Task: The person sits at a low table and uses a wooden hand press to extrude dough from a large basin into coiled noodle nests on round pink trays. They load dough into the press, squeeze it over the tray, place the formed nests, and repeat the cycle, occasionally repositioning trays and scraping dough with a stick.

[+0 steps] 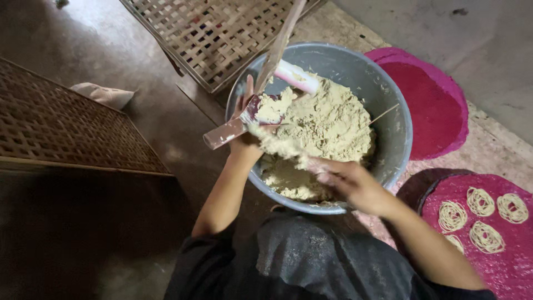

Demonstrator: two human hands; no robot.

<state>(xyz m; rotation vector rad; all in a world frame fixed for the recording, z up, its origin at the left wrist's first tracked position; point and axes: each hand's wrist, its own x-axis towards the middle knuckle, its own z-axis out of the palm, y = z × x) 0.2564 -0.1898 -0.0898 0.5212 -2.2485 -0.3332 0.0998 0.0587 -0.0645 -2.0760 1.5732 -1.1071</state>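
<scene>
Head view, looking down: a large round grey plastic basin (388, 105) on the bare concrete floor (116, 55), heaped with pale yellowish crumbly dough (327, 122). Left hand (247, 130) at the near-left rim, closed round a clear plastic cylinder press with pink ends (261, 108) — held slanting, one end out over the rim, the other buried in the heap, dough clinging about its middle. Right hand (347, 180) low at the near edge of the basin, fingers bent and blurred, touching the dough; whether gripping a lump or only pushing cannot be told. A thin wooden slat (280, 44) leaning across the far rim.

Around the basin: a woven bamboo tray (216, 33) just beyond, another woven bamboo tray (61, 128) well off to the left, a small pale cloth bundle (105, 94) between them. To the right, a round magenta woven mat (430, 100), bare, and a second magenta woven mat (488, 261) bearing several coiled noodle rounds (480, 201).

Step in hand, by the look of it: loading the press with dough from the heap. Next move likely calls for packing firmly into the tube, keeping the left grip steady and level — loose crumbs apt to spill otherwise.
</scene>
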